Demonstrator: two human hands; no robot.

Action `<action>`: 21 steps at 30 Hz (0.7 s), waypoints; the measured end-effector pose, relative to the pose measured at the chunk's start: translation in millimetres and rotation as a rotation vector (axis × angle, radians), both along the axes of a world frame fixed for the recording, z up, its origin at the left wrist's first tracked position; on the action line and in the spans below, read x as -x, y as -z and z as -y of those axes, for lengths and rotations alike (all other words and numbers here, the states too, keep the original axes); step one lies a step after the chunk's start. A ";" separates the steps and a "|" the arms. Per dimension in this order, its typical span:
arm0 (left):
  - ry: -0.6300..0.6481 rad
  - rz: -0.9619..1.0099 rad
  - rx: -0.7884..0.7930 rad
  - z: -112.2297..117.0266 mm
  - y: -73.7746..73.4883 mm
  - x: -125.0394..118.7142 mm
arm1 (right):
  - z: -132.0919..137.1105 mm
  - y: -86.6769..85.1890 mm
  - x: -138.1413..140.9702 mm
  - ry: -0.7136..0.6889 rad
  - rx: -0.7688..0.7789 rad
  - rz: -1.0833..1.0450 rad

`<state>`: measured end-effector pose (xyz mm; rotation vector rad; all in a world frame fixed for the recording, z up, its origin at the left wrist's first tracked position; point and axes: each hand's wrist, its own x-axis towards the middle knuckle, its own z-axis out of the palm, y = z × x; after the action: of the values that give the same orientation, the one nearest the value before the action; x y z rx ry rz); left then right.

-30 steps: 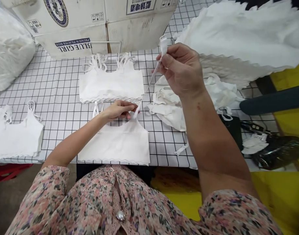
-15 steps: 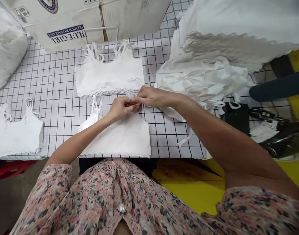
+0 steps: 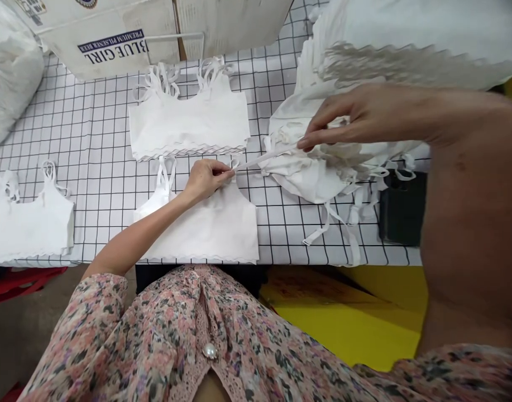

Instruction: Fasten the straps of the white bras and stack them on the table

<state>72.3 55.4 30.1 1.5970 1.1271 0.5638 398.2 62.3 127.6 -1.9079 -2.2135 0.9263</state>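
A white camisole top (image 3: pixel 209 231) lies flat at the table's front edge, its left strap looped upward. My left hand (image 3: pixel 207 178) is closed at the top's right shoulder, pinching the strap there. From that pinch a thin white strap (image 3: pixel 268 156) runs taut up to the right. My right hand (image 3: pixel 339 117) holds the strap's other end between thumb and fingers, above a heap of white garments (image 3: pixel 310 173). Just beyond the left hand, a stack of similar white tops (image 3: pixel 192 123) has its straps bunched at the top.
A white Blue Girl carton (image 3: pixel 113 44) stands at the back with a thin wire frame before it. More white tops (image 3: pixel 29 223) lie at left, near a white bag (image 3: pixel 13 78). At right are a large pile of white fabric (image 3: pixel 419 33) and a dark flat object (image 3: pixel 402 209).
My right hand has moved right and up, away from my left hand, drawing the strap out between them. My left hand stays at the top's shoulder.
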 end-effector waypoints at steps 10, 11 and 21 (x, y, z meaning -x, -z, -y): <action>0.061 0.242 0.299 24.8 -39.1 26.7 | 61.2 11.4 80.0 -0.050 -0.584 -0.063; 0.090 0.295 0.432 31.9 -42.1 27.7 | 69.2 18.2 95.7 -0.047 -0.602 -0.037; 0.004 0.600 0.947 53.2 -44.6 25.3 | 124.1 51.7 141.9 0.213 -0.549 -0.320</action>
<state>47.0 2.2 74.7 0.5488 0.7379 0.3685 256.3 -61.9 75.9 -1.5683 -1.7938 0.4782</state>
